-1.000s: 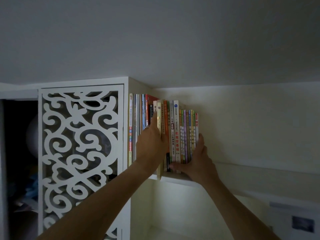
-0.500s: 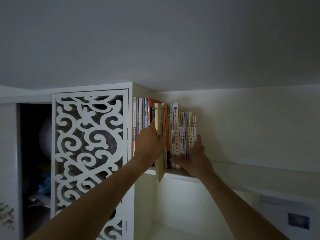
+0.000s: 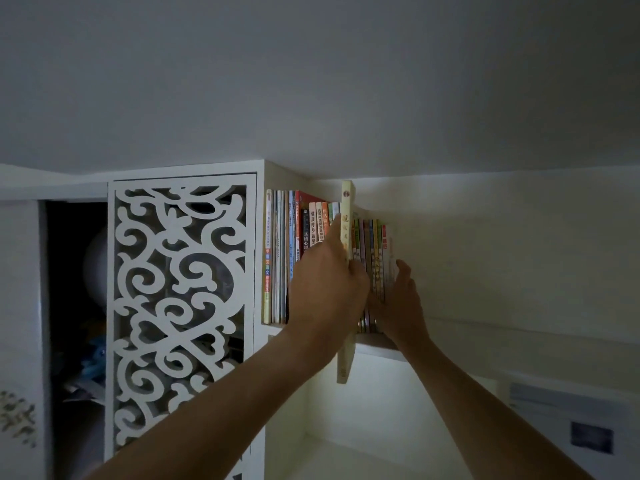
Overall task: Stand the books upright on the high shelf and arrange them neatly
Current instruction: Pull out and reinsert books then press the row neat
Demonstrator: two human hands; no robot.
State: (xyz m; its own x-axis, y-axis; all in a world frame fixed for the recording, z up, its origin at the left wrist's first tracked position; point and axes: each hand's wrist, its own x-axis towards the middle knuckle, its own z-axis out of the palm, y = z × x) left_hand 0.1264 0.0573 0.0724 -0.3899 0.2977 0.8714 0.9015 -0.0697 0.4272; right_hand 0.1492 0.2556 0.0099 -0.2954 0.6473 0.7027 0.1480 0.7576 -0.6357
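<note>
The tall, thin cream-yellow paperback [image 3: 346,237] looks light and a little floppy; its glossy cover may slide under a loose pinch. My judgement is that it is best held across both covers near mid-height, close to the spine, so it stays straight on its way into the row.

The left hand [image 3: 329,289] grips it there, index finger stretched up along the spine and the other fingers curled round the right cover. The book stands nearly upright in front of the row of colourful upright books [image 3: 311,258] on the white high shelf [image 3: 377,342], its top above its neighbours and its foot hanging below the shelf edge at 6 o'clock.

The right hand [image 3: 398,303], fingers fairly straight, presses flat against the end of the row at 3 o'clock of the paperback.

Compared with half a second ago, the paperback has been lifted: its top now clears the row, where before it sat level with it. The right hand keeps bracing the end books.
</note>
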